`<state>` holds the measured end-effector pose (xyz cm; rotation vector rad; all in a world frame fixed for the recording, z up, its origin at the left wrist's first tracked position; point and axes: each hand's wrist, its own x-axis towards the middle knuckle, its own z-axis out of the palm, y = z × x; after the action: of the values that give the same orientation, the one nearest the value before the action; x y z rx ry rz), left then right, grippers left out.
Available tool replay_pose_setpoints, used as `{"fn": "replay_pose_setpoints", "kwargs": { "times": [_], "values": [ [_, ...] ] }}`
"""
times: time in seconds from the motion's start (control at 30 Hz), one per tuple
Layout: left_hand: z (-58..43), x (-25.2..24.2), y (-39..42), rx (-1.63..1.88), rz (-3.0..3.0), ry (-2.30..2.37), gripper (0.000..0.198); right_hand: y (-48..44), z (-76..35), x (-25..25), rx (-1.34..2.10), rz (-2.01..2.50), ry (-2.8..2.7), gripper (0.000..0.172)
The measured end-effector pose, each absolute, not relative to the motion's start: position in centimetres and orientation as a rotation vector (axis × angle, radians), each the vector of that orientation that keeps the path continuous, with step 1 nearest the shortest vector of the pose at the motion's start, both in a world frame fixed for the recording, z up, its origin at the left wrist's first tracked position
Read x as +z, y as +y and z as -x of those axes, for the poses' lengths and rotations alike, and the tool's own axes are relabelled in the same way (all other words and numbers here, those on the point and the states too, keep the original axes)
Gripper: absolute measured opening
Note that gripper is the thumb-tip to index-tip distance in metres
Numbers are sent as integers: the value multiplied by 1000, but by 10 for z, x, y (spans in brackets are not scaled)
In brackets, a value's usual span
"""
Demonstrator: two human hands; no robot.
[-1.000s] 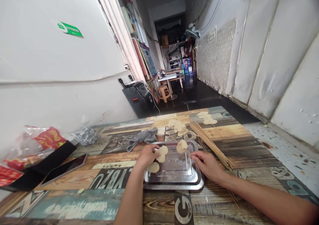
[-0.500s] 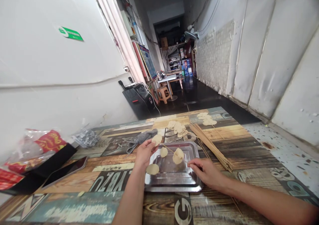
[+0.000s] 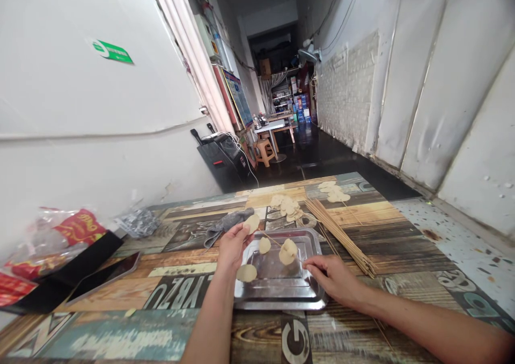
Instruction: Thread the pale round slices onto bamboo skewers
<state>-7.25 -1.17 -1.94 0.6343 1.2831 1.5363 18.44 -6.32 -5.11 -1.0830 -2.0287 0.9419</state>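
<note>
My left hand point(image 3: 234, 246) pinches a thin pale round slice point(image 3: 252, 224) above the back left edge of a metal tray point(image 3: 281, 303). Right of the tray's middle, my right hand point(image 3: 322, 269) is closed on the end of a thin skewer point(image 3: 274, 240), which runs left through pale slices point(image 3: 288, 252) over the tray. The skewer's far tip is close to the slice in my left hand. One small slice point(image 3: 264, 245) is in the tray, and another slice point(image 3: 246, 273) is at its left edge.
Behind the tray lie a pile of slices point(image 3: 286, 206) and a grey cloth point(image 3: 229, 225). A bundle of skewers point(image 3: 341, 238) is at the right, with more slices point(image 3: 335, 192) beyond. A phone point(image 3: 103, 278), a black box point(image 3: 68, 278) and plastic packages point(image 3: 80, 227) stand left.
The slice in my left hand has tilted and shifted very slightly to the left. My right hand and the skewer hold nearly the same place.
</note>
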Motion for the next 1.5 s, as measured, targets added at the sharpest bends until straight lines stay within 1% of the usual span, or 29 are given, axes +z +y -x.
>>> {"fn": "replay_pose_setpoints", "kwargs": {
  "times": [0.37, 0.5, 0.8, 1.1, 1.27, 1.5],
  "values": [
    [67, -22, -11, 1561, -771, 1280, 50, -62, -184, -49, 931, 1088, -2031, 31],
    [63, -24, -10, 1606, -792, 1270, 52, -62, -184, -48, 929, 1073, -2021, 30],
    [65, -27, -8, 1599, -679, 1184, 46, -63, -183, -48, 953, 1047, -1999, 31],
    [58, -21, -11, 1499, -727, 1243, 46, -62, -183, -49, 964, 1046, -1988, 30],
    [59, -21, -12, 1519, -675, 1210, 47, -61, -184, -46, 972, 1057, -2002, 31],
    [65, -24, -9, 1537, -571, 1161, 31, -61, -186, -48, 966, 1042, -2030, 30]
  ]
}}
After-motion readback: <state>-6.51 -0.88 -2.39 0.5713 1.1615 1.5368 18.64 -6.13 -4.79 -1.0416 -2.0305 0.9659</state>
